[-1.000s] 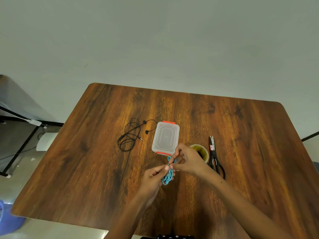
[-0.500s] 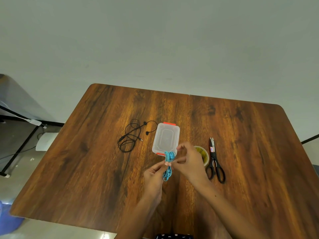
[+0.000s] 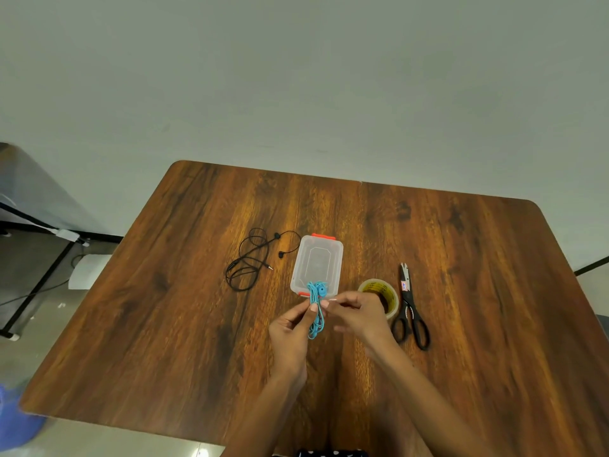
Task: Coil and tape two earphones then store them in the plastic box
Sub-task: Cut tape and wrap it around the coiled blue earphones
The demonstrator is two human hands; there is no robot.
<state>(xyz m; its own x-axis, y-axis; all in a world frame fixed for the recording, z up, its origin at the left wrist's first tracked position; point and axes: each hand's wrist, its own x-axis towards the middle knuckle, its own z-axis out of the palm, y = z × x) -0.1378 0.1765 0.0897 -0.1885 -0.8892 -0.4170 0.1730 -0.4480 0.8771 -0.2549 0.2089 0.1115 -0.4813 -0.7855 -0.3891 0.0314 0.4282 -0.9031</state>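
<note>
**Blue earphone held in both hands above the table**

The blue earphone (image 3: pixel 317 305) is gathered into a narrow bundle of cord, with the two ear buds at its upper end and loops hanging at its lower end. It is held in the air over the wooden table (image 3: pixel 478 291), just at the near edge of the plastic box (image 3: pixel 317 263). The left hand (image 3: pixel 291 328) pinches the middle of the bundle between thumb and fingers. The right hand (image 3: pixel 359 313) is at 3 o'clock from the bundle, its fingers curled, and its fingertips pinch something thin and pale beside the cord; what it is, I cannot tell.

The plastic box lies at 12 o'clock from the hands, clear with orange clips at its far and near ends, and its lid is on. The black earphone (image 3: pixel 250 262) lies loose and uncoiled on the table at 9 o'clock from the box, near it but not touching. The tape roll (image 3: pixel 382 290) stands at 3 o'clock from the bundle, partly behind the right hand. The scissors (image 3: pixel 410 311) lie just beside the roll at its 3 o'clock, blades closed and pointing to 12 o'clock
</note>
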